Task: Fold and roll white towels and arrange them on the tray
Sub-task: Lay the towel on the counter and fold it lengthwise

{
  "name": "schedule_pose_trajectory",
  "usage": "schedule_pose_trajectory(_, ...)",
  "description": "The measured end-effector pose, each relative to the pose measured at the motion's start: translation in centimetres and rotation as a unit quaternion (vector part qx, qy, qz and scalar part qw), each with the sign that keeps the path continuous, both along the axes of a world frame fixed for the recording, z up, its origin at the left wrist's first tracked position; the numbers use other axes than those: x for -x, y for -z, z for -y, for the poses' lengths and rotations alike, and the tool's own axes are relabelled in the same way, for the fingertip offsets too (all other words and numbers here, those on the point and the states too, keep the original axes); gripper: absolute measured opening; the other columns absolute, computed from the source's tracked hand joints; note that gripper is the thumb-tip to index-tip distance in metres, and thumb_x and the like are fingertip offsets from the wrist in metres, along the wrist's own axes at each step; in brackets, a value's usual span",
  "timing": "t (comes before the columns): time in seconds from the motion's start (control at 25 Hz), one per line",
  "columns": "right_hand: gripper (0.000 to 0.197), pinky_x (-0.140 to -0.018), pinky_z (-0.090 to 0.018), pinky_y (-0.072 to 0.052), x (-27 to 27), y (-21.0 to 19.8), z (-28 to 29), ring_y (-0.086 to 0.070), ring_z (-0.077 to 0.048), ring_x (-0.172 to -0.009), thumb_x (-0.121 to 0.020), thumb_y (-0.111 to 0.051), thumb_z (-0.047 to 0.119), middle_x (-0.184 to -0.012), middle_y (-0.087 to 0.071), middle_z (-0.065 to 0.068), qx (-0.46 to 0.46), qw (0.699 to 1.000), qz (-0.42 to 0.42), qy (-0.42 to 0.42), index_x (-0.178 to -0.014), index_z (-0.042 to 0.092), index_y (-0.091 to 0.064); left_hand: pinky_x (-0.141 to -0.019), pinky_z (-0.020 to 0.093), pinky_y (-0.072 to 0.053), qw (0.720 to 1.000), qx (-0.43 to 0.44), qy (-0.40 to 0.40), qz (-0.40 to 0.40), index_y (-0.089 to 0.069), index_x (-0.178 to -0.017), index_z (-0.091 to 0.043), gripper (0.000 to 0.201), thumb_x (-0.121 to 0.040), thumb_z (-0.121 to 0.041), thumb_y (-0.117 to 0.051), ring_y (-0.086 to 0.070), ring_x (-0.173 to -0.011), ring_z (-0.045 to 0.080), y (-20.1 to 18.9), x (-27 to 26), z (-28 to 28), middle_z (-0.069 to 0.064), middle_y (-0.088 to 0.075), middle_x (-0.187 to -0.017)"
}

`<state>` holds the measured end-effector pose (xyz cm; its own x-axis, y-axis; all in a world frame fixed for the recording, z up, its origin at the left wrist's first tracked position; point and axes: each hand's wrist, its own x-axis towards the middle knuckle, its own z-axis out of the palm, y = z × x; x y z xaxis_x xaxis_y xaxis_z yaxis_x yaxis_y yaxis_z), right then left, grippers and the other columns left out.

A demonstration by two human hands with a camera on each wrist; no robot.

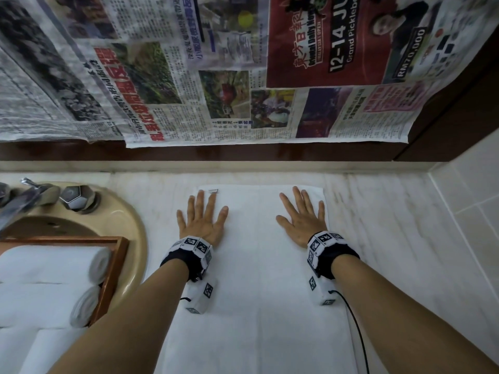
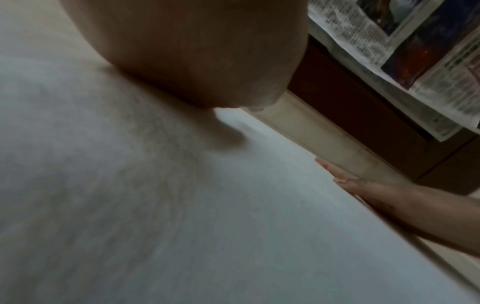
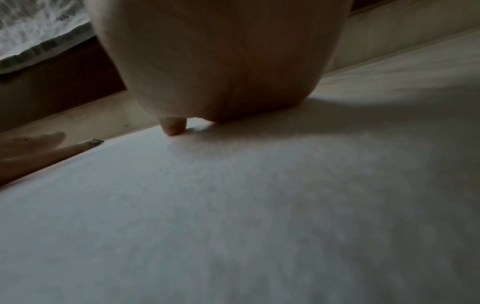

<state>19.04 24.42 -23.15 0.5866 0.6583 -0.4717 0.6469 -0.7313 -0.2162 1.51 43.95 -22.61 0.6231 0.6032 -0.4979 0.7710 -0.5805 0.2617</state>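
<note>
White towel [image 1: 259, 265] lay flat at frame centre on marble counter [image 1: 391, 225], left hand [image 1: 201, 221] and right hand [image 1: 303, 220] pressed flat on it, fingers spread, rolled towels [image 1: 54, 265] in wooden tray [image 1: 113, 271] lower left

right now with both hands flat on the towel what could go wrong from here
1. The towel runs past the near counter edge; rolling may drag the hanging part crooked.
2. The label by the left hand could end up showing on the finished roll.
3. The tray sits over the sink with two rolled towels already in it; adding another could tip it. The right hand lies close to the towel's right edge, so the roll may skew.
</note>
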Motion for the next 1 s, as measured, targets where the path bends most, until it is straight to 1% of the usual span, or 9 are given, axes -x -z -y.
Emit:
schedule_pose_trajectory(0.32,0.075,-0.115,-0.051,0.017,0.9,-1.7,-0.8,0.025,-0.011,-0.144,-0.1,-0.022,0.054,-0.156,0.032,0.005,0.012,0.999,-0.025,0.046,-0.151,0.017,0.019,-0.114,0.054,0.019,0.999,0.013,-0.037,-0.014,0.022,-0.151,-0.027,0.075,-0.093,-0.068,-0.006,0.032,-0.142,0.016,-1.2,-0.4,0.0,-0.008,0.036,-0.153)
schedule_pose_trajectory(0.44,0.073,-0.116,-0.055,0.012,7.0,-2.6,0.5,0.023,-0.013,-0.145,-0.101,-0.031,0.044,-0.157,0.029,0.006,-0.03,0.998,-0.022,-0.048,-0.153,0.019,0.014,-0.114,0.051,0.02,0.997,0.007,0.072,0.011,0.019,-0.15,-0.033,0.064,-0.098,-0.059,-0.007,0.031,-0.142,0.016,-2.4,1.4,3.3,-0.007,0.034,-0.154)
schedule_pose_trajectory(0.56,0.071,-0.117,-0.053,0.01,11.9,-1.4,4.4,0.026,-0.01,-0.143,-0.097,-0.018,0.054,-0.155,0.03,0.009,-0.033,0.993,-0.044,-0.109,-0.154,0.023,0.012,-0.115,0.044,0.02,0.983,0.074,0.163,0.042,0.014,-0.151,-0.039,0.059,-0.097,-0.058,-0.003,0.032,-0.141,0.011,-1.8,5.2,8.0,-0.013,0.033,-0.154)
schedule_pose_trajectory(0.64,0.073,-0.117,-0.05,0.012,10.0,-0.3,6.5,0.028,-0.01,-0.142,-0.093,-0.009,0.059,-0.152,0.035,0.009,-0.012,0.998,-0.021,-0.063,-0.153,0.025,0.013,-0.115,0.04,0.021,0.989,0.047,0.136,0.035,0.018,-0.15,-0.038,0.064,-0.092,-0.062,0.004,0.034,-0.14,0.011,-0.5,7.8,7.5,-0.014,0.036,-0.151)
schedule_pose_trajectory(0.76,0.071,-0.115,-0.053,0.015,6.3,-0.5,9.0,0.029,-0.014,-0.143,-0.1,-0.019,0.054,-0.153,0.035,0.005,0.024,0.995,-0.009,0.098,-0.152,0.022,0.019,-0.117,0.041,0.019,0.999,0.028,0.002,0.026,0.023,-0.15,-0.025,0.064,-0.1,-0.052,-0.006,0.038,-0.137,0.013,0.1,10.1,4.5,-0.005,0.038,-0.152)
schedule_pose_trajectory(0.8,0.073,-0.113,-0.055,0.017,6.6,-0.8,9.5,0.031,-0.015,-0.142,-0.1,-0.018,0.054,-0.154,0.036,0.003,0.035,0.992,-0.004,0.12,-0.15,0.02,0.021,-0.116,0.041,0.02,0.999,0.032,-0.009,0.029,0.024,-0.149,-0.021,0.065,-0.101,-0.05,-0.009,0.039,-0.136,0.013,-0.1,10.4,4.5,-0.003,0.037,-0.153)
schedule_pose_trajectory(0.88,0.072,-0.112,-0.055,0.019,9.8,-1.3,9.4,0.034,-0.014,-0.141,-0.097,-0.011,0.056,-0.153,0.037,0.005,0.005,0.999,0.007,0.04,-0.149,0.02,0.024,-0.114,0.038,0.023,0.996,0.014,0.059,0.068,0.024,-0.148,-0.023,0.066,-0.1,-0.052,-0.008,0.04,-0.136,0.012,-0.7,10.4,6.4,-0.006,0.038,-0.151)
schedule_pose_trajectory(0.96,0.071,-0.114,-0.056,0.017,13.3,-1.4,9.2,0.033,-0.009,-0.141,-0.09,-0.001,0.055,-0.154,0.033,0.01,-0.04,0.994,-0.016,-0.097,-0.152,0.026,0.015,-0.113,0.035,0.024,0.985,0.02,0.141,0.093,0.019,-0.15,-0.029,0.063,-0.099,-0.053,-0.009,0.039,-0.137,0.009,-0.5,10.1,8.7,-0.011,0.035,-0.152)
schedule_pose_trajectory(1.0,0.069,-0.115,-0.055,0.015,14.1,-1.1,9.2,0.031,-0.009,-0.142,-0.089,0.0,0.054,-0.156,0.029,0.011,-0.045,0.989,-0.025,-0.136,-0.153,0.029,0.01,-0.114,0.035,0.023,0.985,0.026,0.143,0.09,0.015,-0.152,-0.029,0.061,-0.101,-0.05,-0.011,0.037,-0.138,0.009,-0.2,10.0,9.5,-0.011,0.032,-0.153)
